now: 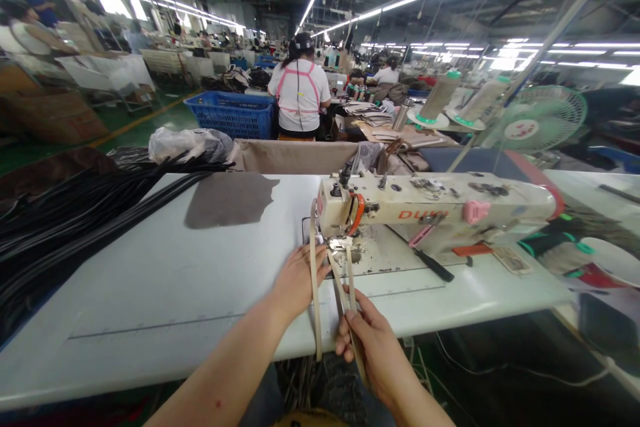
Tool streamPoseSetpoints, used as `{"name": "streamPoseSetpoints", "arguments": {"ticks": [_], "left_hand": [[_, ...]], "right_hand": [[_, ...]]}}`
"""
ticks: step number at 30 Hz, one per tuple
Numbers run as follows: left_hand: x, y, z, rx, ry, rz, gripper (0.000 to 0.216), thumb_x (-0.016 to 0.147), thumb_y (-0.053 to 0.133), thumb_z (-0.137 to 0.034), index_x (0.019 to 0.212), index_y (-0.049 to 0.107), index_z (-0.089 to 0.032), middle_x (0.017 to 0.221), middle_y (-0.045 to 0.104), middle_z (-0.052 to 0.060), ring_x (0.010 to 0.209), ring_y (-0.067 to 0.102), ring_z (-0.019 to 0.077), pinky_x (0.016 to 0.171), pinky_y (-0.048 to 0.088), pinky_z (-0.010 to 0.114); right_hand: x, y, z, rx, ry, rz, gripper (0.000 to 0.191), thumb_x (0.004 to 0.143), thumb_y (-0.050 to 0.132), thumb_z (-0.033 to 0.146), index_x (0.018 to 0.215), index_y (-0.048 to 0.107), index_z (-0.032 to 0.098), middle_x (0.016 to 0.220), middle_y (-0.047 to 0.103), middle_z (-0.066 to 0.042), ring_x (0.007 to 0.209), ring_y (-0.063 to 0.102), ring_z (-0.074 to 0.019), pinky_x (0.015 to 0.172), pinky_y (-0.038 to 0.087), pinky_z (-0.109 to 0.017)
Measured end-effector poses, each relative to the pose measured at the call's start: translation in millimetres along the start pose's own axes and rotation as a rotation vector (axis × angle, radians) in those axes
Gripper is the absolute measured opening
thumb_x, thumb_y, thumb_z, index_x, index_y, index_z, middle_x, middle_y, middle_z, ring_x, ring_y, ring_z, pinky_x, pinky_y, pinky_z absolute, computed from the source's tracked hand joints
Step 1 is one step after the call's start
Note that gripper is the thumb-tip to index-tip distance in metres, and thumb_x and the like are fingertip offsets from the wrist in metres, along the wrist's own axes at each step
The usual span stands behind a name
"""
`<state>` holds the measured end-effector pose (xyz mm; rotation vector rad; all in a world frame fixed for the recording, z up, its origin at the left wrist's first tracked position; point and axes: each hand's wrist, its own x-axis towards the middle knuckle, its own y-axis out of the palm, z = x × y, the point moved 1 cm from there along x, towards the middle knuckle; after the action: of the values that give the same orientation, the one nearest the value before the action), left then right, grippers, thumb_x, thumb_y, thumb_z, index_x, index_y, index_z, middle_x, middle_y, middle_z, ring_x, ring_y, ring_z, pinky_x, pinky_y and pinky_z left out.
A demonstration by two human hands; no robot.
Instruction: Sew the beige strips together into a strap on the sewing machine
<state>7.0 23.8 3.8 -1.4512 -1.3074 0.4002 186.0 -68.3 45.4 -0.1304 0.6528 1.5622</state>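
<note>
My left hand (pixel 300 280) lies on the white table beside the presser foot (pixel 341 244) of a sewing machine (pixel 425 203). Its fingers stretch towards the foot, fingertips touching or very close to a narrow beige strip (pixel 337 277). Another length of beige strip (pixel 315 307) hangs over the back of this hand and past the table's front edge. In front of the machine, my right hand (pixel 373 340) is closed around beige strip lengths (pixel 351 280) that run up to the foot. How the strip sits under the needle is too small to tell.
A black-handled tool (pixel 434 264) lies on the machine bed. Left of the machine are a dark grey-brown material piece (pixel 230 200) and many black strips (pixel 90 227). Behind stand a blue basket (pixel 233 117) and a seated co-worker (pixel 300 93). A fan (pixel 543 120) and thread cones (pixel 440 97) are right.
</note>
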Motion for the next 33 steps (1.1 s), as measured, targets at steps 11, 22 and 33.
{"name": "streamPoseSetpoints", "arguments": {"ticks": [11,22,33], "left_hand": [[-1.4,0.5,1.9,-0.032,0.052,-0.033,0.035,0.110,0.043,-0.034,0.134,0.064,-0.021,0.138,0.070,0.009,0.139,0.057,0.0275,0.116,0.048,0.052],[-2.2,-1.2,2.0,-0.037,0.041,-0.037,0.035,0.109,0.044,-0.032,0.133,0.067,-0.021,0.137,0.072,0.007,0.138,0.058,0.0282,0.116,0.050,0.054],[-0.4,-3.7,-2.9,-0.039,-0.003,-0.007,0.035,0.110,0.044,-0.034,0.133,0.067,-0.022,0.140,0.069,0.008,0.137,0.059,0.0279,0.118,0.047,0.056]], "right_hand": [[9.3,11.0,5.0,0.031,0.004,-0.019,0.067,0.073,0.082,0.045,0.127,0.054,0.019,0.058,0.066,0.007,0.047,0.064,-0.0153,0.044,0.047,-0.023],[19.2,14.3,4.0,0.076,-0.029,-0.023,0.059,0.068,0.084,0.050,0.112,0.060,0.018,0.062,0.069,0.005,0.052,0.068,-0.0153,0.051,0.047,-0.024],[-6.1,-3.4,-10.9,0.014,-0.013,0.037,0.050,0.075,0.084,0.056,0.104,0.067,0.019,0.068,0.070,0.003,0.054,0.068,-0.0134,0.050,0.044,-0.022]]}}
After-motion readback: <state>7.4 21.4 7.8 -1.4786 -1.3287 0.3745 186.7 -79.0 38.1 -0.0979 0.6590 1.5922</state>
